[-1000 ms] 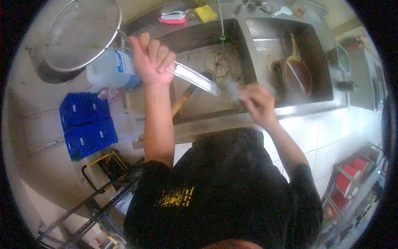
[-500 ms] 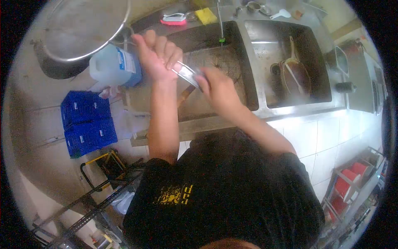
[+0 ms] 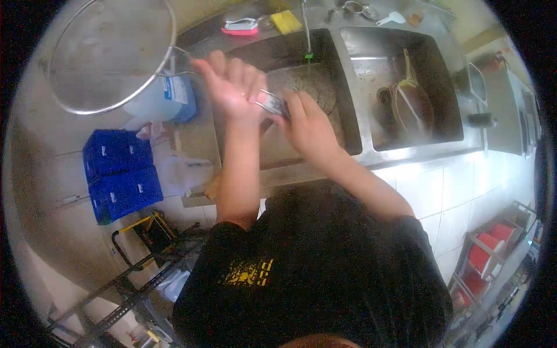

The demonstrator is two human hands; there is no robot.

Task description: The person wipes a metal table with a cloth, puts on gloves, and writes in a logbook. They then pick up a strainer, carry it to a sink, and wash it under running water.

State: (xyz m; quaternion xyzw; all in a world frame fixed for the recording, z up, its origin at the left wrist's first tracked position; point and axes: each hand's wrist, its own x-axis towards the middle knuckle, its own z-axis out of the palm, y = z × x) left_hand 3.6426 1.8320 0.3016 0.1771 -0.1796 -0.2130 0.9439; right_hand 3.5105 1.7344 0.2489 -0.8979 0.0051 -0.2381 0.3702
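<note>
A large round wire-mesh strainer (image 3: 113, 55) hangs over the left side of the sink counter, its metal rim tilted toward me. My left hand (image 3: 235, 87) is closed round its handle, thumb pointing toward the mesh. The handle's end (image 3: 271, 103) sticks out past that hand as a shiny metal loop. On this end the fingers of my right hand (image 3: 313, 124) are closed, with something dark grey pressed against the metal that I cannot make out. Both hands are above the left sink basin (image 3: 348, 116), where a thin stream from the tap falls behind them.
A pan (image 3: 413, 107) lies in the right basin. Behind the basins are a brush (image 3: 241, 26), a yellow cloth (image 3: 286, 22) and a white scraper (image 3: 391, 18). A blue-liquid jug (image 3: 180, 98) stands under the strainer. Blue crates (image 3: 125, 174) are at the left, red-fronted containers (image 3: 487, 252) at the right.
The strainer has dropped lower in view and slightly left. My left hand has shifted right and down, so the handle stretch between my hands is shorter. My right hand stays on the handle's end.
</note>
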